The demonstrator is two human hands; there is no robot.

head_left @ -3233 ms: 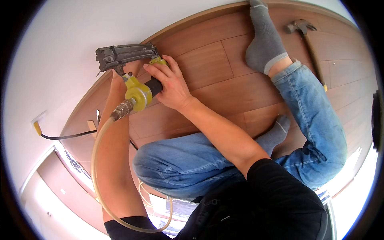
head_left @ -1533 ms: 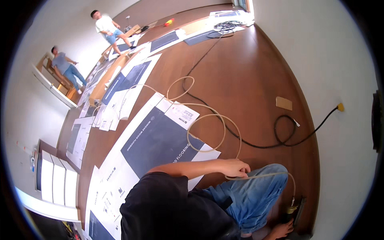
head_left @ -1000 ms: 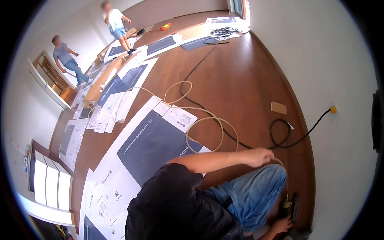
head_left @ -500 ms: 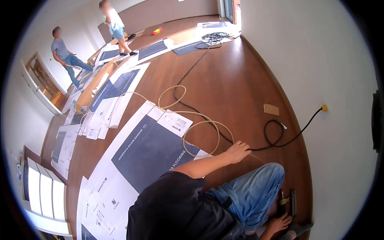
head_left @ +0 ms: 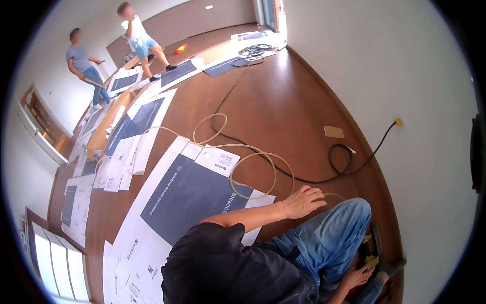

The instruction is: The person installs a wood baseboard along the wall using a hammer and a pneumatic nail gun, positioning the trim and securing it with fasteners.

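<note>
My left hand [head_left: 305, 201] hovers over the wood floor beside my raised knee, fingers loosely bent and apart. A thin beige air hose [head_left: 274, 175] loops across the floor and passes behind that hand; I see no grip on it. Low at the right, between my leg and the wall, lies a black nail gun [head_left: 364, 251] with yellow parts and a long narrow bar. My right hand [head_left: 357, 276] has its fingers closed around the near end of this tool, partly hidden by the fingers.
Flattened cardboard sheets [head_left: 177, 202] cover the floor at the left. A black cable [head_left: 314, 181] runs to a yellow plug [head_left: 398, 122] in the right wall. A small brown piece [head_left: 334, 132] lies near it. Two people [head_left: 86, 63] stand at the far left by a long box [head_left: 114, 119].
My left hand has lifted off the black cable and drawn slightly back. My right hand has moved up along the nail gun. The far-left person has raised a hand; the view has shifted.
</note>
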